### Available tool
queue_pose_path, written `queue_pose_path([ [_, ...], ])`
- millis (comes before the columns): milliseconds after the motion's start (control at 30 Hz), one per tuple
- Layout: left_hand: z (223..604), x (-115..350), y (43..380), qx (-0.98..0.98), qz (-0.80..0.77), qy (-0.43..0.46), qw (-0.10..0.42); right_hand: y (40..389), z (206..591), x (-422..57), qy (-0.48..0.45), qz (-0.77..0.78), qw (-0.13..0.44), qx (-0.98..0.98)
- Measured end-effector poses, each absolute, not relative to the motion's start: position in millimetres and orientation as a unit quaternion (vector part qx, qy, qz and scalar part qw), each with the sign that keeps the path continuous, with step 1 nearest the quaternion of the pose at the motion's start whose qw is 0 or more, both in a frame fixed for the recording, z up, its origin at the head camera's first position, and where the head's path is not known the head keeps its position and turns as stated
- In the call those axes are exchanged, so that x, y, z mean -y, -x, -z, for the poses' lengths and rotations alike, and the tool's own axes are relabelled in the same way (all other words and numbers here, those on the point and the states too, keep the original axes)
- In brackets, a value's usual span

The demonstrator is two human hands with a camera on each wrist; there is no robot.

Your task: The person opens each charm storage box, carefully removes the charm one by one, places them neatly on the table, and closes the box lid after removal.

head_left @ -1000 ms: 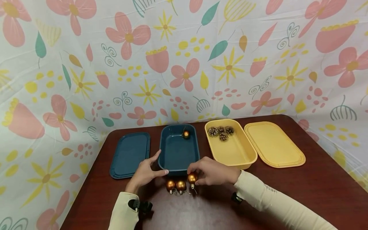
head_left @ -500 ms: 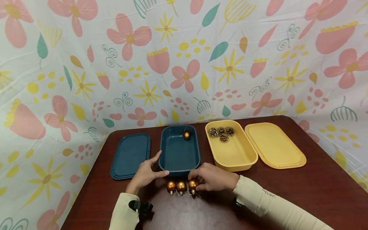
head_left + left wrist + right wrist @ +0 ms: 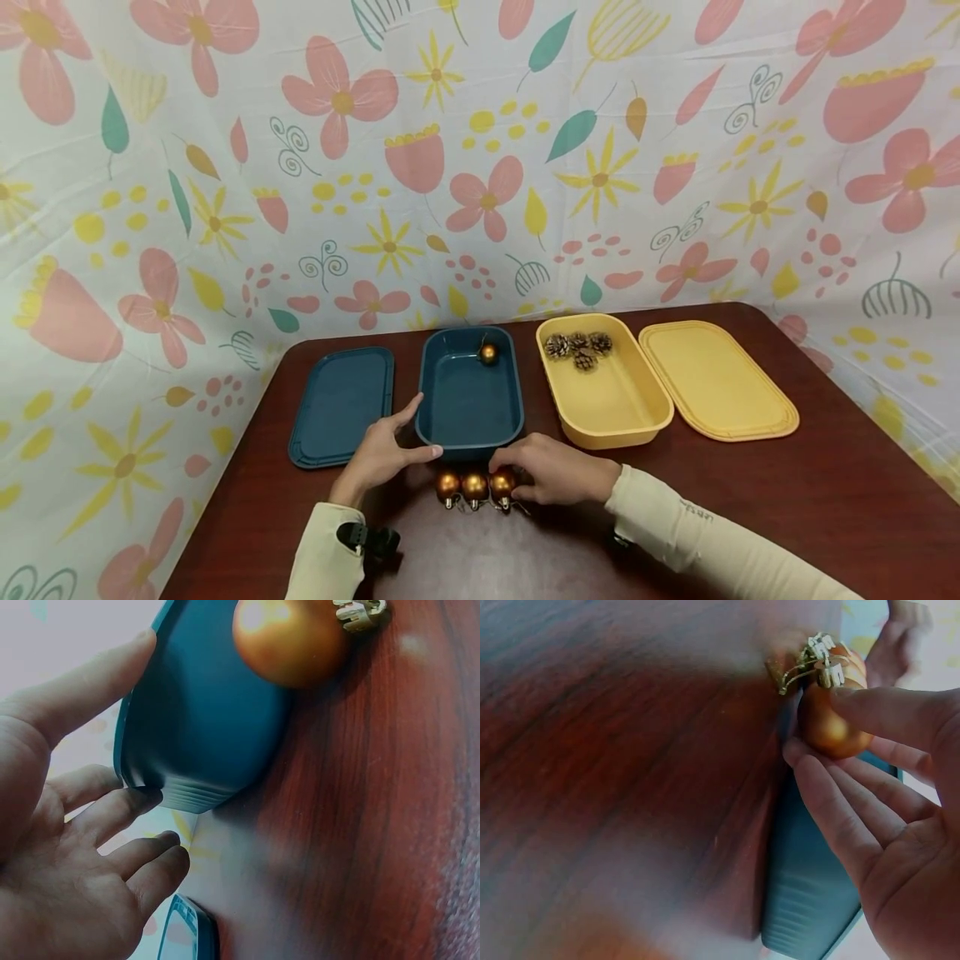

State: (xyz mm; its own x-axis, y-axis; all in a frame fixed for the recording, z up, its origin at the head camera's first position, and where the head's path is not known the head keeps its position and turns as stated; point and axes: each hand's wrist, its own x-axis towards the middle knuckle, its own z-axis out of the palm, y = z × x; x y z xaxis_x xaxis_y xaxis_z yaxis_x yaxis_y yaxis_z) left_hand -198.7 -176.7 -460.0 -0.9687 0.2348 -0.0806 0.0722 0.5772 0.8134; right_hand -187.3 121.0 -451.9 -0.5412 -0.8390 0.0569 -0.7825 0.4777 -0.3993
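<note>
My right hand (image 3: 558,469) holds a copper-gold Christmas bauble (image 3: 502,483) between thumb and fingers, at the right end of a row in front of the blue box (image 3: 468,452). Beside it sit a middle bauble (image 3: 475,487) and a left bauble (image 3: 447,486), metal caps toward me. In the right wrist view, the thumb lies near the cap of the held bauble (image 3: 829,731). My left hand (image 3: 381,454) touches the front left corner of the blue box, thumb at its front rim and fingers fairly straight along the side. Another bauble (image 3: 488,354) lies inside the box at the back right.
Left of the blue box lies a blue lid (image 3: 345,408). On the right stands a yellow box (image 3: 611,400) with several pine cones (image 3: 584,359) at its back, and a yellow lid (image 3: 720,379) beside it. A flowered cloth (image 3: 480,125) hangs behind the table (image 3: 750,500).
My right hand has lowered the bauble toward me, bringing it level with the other two in the row. My left hand stays at the blue box's corner.
</note>
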Motion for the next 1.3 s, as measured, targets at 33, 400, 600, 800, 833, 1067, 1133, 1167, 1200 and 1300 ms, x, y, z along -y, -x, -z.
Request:
queue_pose_path([
  [33, 460, 177, 199, -0.883, -0.452, -0.087, 0.09, 187, 453, -121, 0.473, 0.192, 0.071, -0.857],
  [400, 460, 176, 198, -0.882, -0.454, -0.087, 0.091, 187, 459, -119, 0.481, 0.17, 0.044, -0.859],
  [600, 461, 176, 197, -0.882, -0.455, -0.086, 0.093, 186, 461, -119, 0.483, 0.163, 0.028, -0.86],
  [800, 461, 176, 198, -0.881, -0.455, -0.088, 0.092, 186, 461, -119, 0.481, 0.163, 0.016, -0.861],
  [833, 461, 176, 198, -0.881, -0.455, -0.088, 0.091, 186, 461, -119, 0.482, 0.162, 0.014, -0.861],
  [1067, 461, 176, 198, -0.88, -0.457, -0.086, 0.092, 186, 463, -119, 0.487, 0.165, -0.005, -0.858],
  [1133, 461, 176, 198, -0.88, -0.457, -0.086, 0.092, 186, 464, -119, 0.492, 0.168, -0.015, -0.854],
  [1167, 461, 176, 198, -0.881, -0.457, -0.086, 0.092, 186, 465, -119, 0.493, 0.168, -0.017, -0.853],
  [1200, 461, 176, 198, -0.881, -0.457, -0.086, 0.092, 186, 465, -119, 0.494, 0.17, -0.02, -0.852],
  [1300, 461, 177, 198, -0.881, -0.455, -0.088, 0.092, 186, 466, -119, 0.493, 0.17, -0.022, -0.853],
])
